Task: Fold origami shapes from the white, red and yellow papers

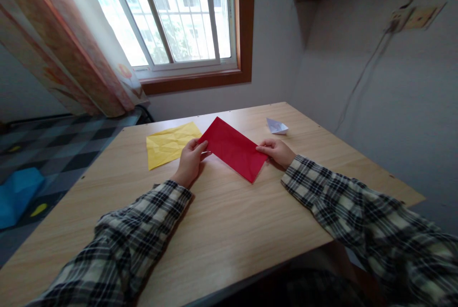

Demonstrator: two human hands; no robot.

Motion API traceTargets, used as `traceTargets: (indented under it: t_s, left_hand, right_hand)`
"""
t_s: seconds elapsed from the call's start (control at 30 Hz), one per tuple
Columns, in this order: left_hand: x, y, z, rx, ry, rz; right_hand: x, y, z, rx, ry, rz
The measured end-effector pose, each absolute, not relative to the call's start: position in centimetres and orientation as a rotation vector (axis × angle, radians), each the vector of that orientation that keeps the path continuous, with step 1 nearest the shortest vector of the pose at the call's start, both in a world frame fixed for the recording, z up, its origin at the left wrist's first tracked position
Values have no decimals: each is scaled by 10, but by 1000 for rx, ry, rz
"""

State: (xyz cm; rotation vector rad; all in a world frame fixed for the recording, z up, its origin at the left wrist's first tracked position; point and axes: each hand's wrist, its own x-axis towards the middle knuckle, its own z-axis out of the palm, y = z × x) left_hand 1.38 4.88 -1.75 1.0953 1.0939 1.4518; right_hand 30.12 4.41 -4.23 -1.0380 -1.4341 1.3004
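Observation:
A red sheet of paper (232, 147), folded into a rectangle, lies slantwise on the wooden table (229, 221). My left hand (190, 160) pinches its left edge. Its right edge is held by my right hand (277, 150). Both sleeves are plaid. A creased yellow paper sheet (171, 144) lies flat just left of my left hand. A small white folded paper figure (276, 126) sits farther back on the right.
A barred window (179, 16) with a wooden frame is behind the table, a patterned curtain (71, 45) at its left. A grey wall with a socket and cable (400, 21) stands on the right. A blue object (16, 195) lies on the checkered floor at the left.

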Motion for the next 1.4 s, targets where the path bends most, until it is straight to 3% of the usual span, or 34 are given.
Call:
traceTargets:
  t_s: [0.37, 1.2, 1.4]
  left_hand:
    - [20, 34, -12, 1220, 979, 1120]
    - [17, 42, -17, 1182, 1043, 1311]
    - [17, 43, -18, 1188, 991, 1277]
  right_hand:
    - [299, 43, -41, -1027, -1396, 1332]
    - [306, 36, -32, -993, -1688, 1592]
    - [308, 33, -27, -974, -1861, 1501]
